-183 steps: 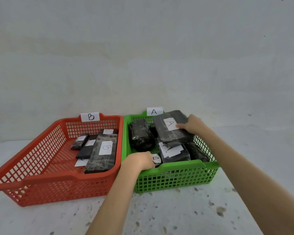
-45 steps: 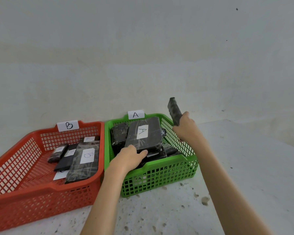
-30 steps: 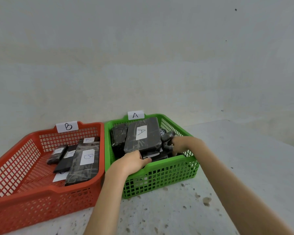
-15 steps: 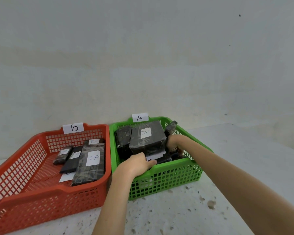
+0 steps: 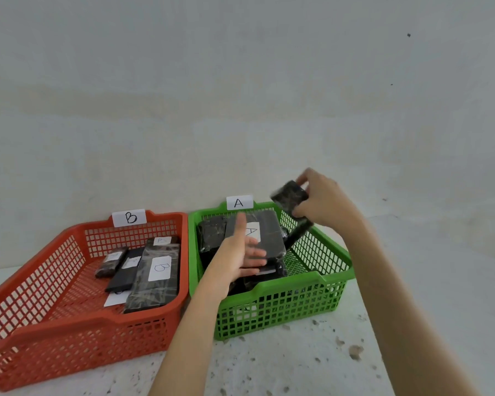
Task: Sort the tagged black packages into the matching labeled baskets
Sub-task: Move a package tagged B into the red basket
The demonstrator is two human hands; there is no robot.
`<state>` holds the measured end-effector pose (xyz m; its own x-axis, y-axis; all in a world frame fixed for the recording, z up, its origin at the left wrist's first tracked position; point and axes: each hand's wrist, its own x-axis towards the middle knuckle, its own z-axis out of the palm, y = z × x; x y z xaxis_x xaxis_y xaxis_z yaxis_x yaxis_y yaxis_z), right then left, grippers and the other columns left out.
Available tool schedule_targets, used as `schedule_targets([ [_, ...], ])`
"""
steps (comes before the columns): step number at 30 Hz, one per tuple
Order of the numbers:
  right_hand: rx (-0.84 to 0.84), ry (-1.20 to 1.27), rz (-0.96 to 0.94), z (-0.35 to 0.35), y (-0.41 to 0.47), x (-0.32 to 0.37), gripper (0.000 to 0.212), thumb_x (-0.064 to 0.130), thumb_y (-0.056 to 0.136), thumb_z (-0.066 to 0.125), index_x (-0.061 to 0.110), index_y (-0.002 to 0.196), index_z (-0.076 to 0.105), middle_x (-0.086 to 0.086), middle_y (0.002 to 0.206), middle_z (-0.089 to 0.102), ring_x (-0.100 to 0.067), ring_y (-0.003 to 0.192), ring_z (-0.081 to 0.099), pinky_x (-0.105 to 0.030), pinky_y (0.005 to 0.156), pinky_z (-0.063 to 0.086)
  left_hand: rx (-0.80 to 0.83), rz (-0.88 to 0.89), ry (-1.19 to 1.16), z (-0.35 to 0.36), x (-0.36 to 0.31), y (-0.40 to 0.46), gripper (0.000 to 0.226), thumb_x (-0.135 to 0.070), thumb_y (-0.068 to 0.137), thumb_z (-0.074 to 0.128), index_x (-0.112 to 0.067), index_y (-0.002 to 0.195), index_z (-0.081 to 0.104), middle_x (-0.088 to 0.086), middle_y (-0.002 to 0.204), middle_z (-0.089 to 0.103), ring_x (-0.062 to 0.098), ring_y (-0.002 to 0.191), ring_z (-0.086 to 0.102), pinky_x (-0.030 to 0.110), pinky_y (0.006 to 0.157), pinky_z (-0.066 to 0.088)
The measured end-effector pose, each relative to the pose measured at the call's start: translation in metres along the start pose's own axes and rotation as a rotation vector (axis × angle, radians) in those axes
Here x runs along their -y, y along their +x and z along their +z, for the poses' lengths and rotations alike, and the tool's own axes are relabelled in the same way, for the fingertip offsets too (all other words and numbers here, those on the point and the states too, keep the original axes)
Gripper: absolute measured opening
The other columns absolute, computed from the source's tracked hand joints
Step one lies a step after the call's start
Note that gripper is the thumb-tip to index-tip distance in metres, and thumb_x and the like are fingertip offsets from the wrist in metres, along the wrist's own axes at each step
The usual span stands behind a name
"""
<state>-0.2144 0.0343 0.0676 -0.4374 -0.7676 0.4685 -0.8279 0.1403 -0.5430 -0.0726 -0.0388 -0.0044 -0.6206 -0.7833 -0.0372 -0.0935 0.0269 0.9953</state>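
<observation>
A green basket labeled A holds several black packages, the top one a large package tagged A. My right hand grips a small black package lifted above the basket's back right corner; a longer dark package slants below it against the right wall. My left hand hovers over the basket's front with fingers straight and thumb up, holding nothing. The red basket labeled B, to the left, holds several black packages, the biggest tagged B.
Both baskets stand side by side on a speckled white surface, backed by a plain pale wall. A loose white tag lies on the red basket's floor.
My right hand has risen out of the green basket with a small black package. My left hand has lifted off the packages at the front and opened.
</observation>
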Motion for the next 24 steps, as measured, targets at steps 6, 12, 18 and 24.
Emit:
schedule_targets([
  [6,0.296,-0.144,-0.386,0.019,-0.029,0.031,0.041,-0.004,0.072,0.056,0.014,0.109,0.053,-0.001,0.104,0.049,-0.013,0.095,0.041,-0.022,0.077,0.036,0.277,0.098,-0.765,-0.005,-0.011,-0.011,0.041,-0.038,0.087,0.052,-0.006,0.112,0.059,0.020,0.110,0.066,0.025,0.084,0.072,0.030,0.063,0.060],
  [12,0.325,0.229,-0.132,0.009,-0.023,0.014,0.030,0.010,0.090,0.048,0.014,0.118,0.056,0.000,0.115,0.061,-0.010,0.098,0.054,-0.021,0.081,0.046,0.297,0.134,-0.917,-0.013,-0.005,-0.008,0.036,-0.012,0.078,0.047,-0.004,0.111,0.057,0.021,0.101,0.071,0.040,0.089,0.068,0.039,0.076,0.057],
  [18,0.408,0.164,0.005,0.024,-0.021,0.010,0.040,0.033,0.090,0.053,-0.004,0.105,0.059,-0.020,0.089,0.063,-0.020,0.077,0.051,-0.030,0.067,0.038,0.171,0.109,-0.874,-0.007,-0.007,-0.008,0.040,-0.035,0.097,0.035,-0.011,0.122,0.054,0.016,0.116,0.063,0.026,0.102,0.061,0.038,0.084,0.055],
  [24,0.217,0.832,0.197,0.030,-0.018,0.027,0.046,0.001,0.081,0.065,0.005,0.122,0.043,-0.013,0.100,0.062,-0.019,0.078,0.064,-0.026,0.067,0.058,0.023,0.118,-0.481,-0.034,-0.015,-0.023,0.015,-0.018,0.094,0.049,-0.011,0.098,0.061,0.005,0.085,0.067,0.013,0.070,0.061,0.021,0.063,0.050],
])
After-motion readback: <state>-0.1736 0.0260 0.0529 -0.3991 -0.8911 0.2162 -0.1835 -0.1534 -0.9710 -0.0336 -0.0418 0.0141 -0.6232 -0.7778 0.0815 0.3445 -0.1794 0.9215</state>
